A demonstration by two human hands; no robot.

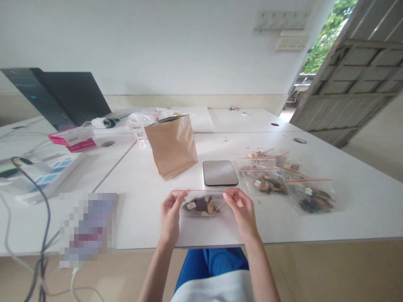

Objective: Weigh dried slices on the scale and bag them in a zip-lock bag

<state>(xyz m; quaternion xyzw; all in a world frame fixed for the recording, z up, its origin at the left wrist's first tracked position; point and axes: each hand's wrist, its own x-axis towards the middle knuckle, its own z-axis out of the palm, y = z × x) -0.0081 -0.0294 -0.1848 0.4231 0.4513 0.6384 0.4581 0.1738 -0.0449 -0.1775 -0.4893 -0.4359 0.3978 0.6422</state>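
Observation:
Between my hands is a clear zip bag (pixel 201 207) with a red strip along its top edge. Dark and tan dried pieces, which look like dried mushrooms, and a small white label show through it. My left hand (pixel 172 212) pinches the bag's upper left corner, and my right hand (pixel 241 207) pinches the upper right corner. Just beyond the bag lies a flat square scale (pixel 220 173) with a grey top. Behind and to the left stands a brown paper pouch (pixel 172 147), its top open.
Several similar filled zip bags (pixel 310 199) lie to the right on the white table (pixel 362 209). At the left are a power strip (pixel 53 176), pink-and-white boxes (pixel 74 138), cables and a blurred-out object (pixel 90 228). A black computer case (pixel 59 98) stands at the back left.

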